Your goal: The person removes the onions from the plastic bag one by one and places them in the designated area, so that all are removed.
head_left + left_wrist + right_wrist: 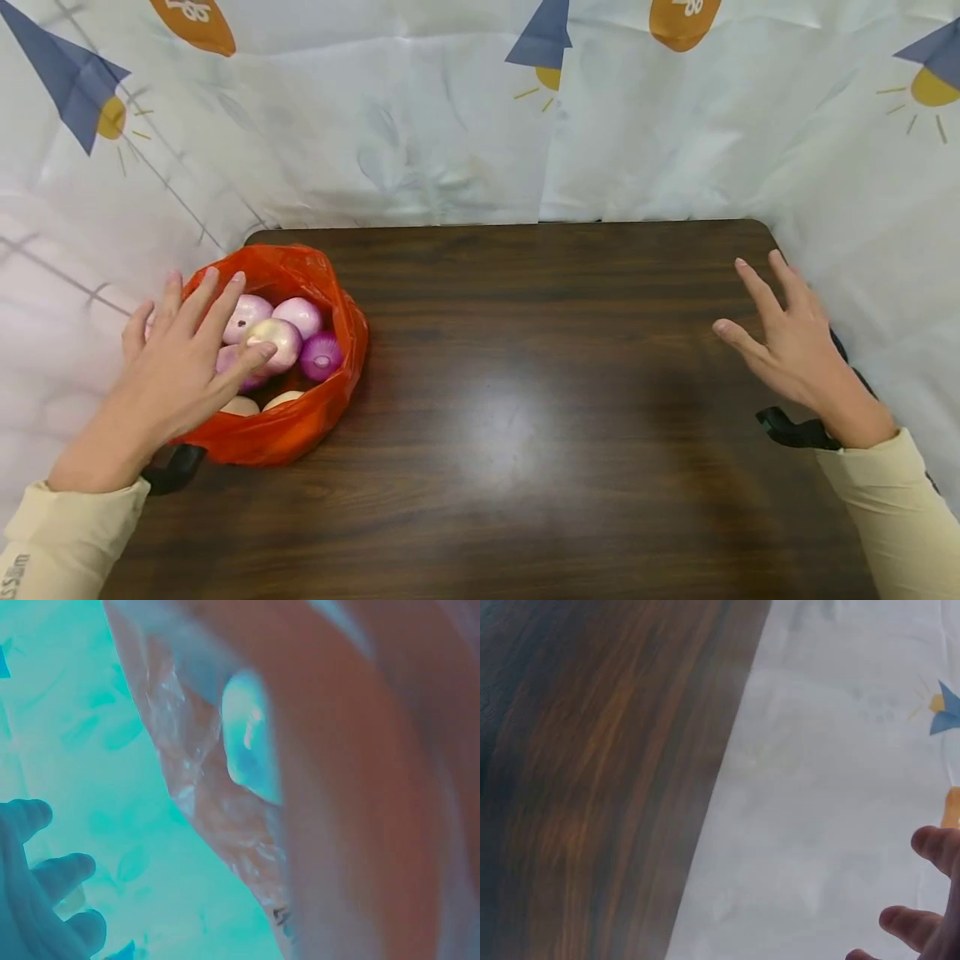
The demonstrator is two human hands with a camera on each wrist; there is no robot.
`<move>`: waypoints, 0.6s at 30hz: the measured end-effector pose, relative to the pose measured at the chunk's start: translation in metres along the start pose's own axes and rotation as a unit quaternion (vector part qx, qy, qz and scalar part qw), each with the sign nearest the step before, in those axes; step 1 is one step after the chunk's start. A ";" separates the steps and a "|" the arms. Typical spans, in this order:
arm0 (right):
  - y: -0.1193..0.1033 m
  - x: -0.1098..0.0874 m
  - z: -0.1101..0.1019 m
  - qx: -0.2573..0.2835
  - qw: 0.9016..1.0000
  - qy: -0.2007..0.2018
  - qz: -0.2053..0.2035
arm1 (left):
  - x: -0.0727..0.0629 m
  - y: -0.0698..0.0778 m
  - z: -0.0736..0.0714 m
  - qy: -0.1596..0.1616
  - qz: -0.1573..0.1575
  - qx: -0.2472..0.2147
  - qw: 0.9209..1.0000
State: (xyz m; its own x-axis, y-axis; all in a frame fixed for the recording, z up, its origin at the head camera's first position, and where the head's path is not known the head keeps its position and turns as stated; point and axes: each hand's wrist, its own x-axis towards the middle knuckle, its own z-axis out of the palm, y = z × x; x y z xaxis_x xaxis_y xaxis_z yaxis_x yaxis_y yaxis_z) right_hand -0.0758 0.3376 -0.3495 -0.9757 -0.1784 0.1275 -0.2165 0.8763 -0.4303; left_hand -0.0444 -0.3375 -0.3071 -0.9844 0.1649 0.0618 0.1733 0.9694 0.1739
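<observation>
A red plastic bag [300,433] stands with its mouth wide at the left of the table, holding several onions, among them a purple one [322,357] and a pale one [279,343]. Over the bag's left side hovers my left hand [168,367], fingers spread and nothing held; it hides part of the contents. The left wrist view shows the bag's wall [187,742] and one onion [249,739] close by, in shifted colours. Far to the right, my right hand [795,342] hangs above the table's right edge with spread fingers, holding nothing.
A dark wood-grain table [525,333] spans the space between the hands. White printed cloth [450,142] hangs behind it and along both sides. Each wrist wears a black strap, such as the right one [795,429].
</observation>
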 end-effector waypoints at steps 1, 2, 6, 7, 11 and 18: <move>-0.002 0.002 0.001 0.011 1.000 0.001 -0.002 | 0.000 -0.002 0.000 0.001 -0.003 -0.002 1.000; -0.003 0.004 0.001 0.019 1.000 0.002 -0.003 | 0.001 -0.004 0.000 0.001 -0.006 -0.005 1.000; -0.013 0.013 0.004 0.044 0.999 0.007 -0.004 | 0.001 -0.013 0.002 0.000 -0.014 -0.012 1.000; -0.016 0.015 0.005 0.049 0.999 0.007 -0.004 | 0.002 -0.016 0.002 -0.002 -0.015 -0.012 1.000; -0.026 0.023 0.009 0.064 0.998 0.006 -0.005 | 0.001 -0.025 0.003 -0.003 -0.024 -0.018 1.000; -0.044 0.034 0.024 0.103 0.995 -0.005 -0.009 | 0.003 -0.042 0.006 -0.001 -0.042 -0.087 0.995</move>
State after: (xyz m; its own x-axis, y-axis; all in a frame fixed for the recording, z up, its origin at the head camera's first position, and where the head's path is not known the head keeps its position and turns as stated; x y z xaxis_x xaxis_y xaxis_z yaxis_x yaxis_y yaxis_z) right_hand -0.1001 0.2823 -0.3481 -0.9716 -0.1990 0.1277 -0.2354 0.7623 -0.6029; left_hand -0.0543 -0.3766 -0.3196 -0.9957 0.0847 0.0379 0.0926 0.9335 0.3463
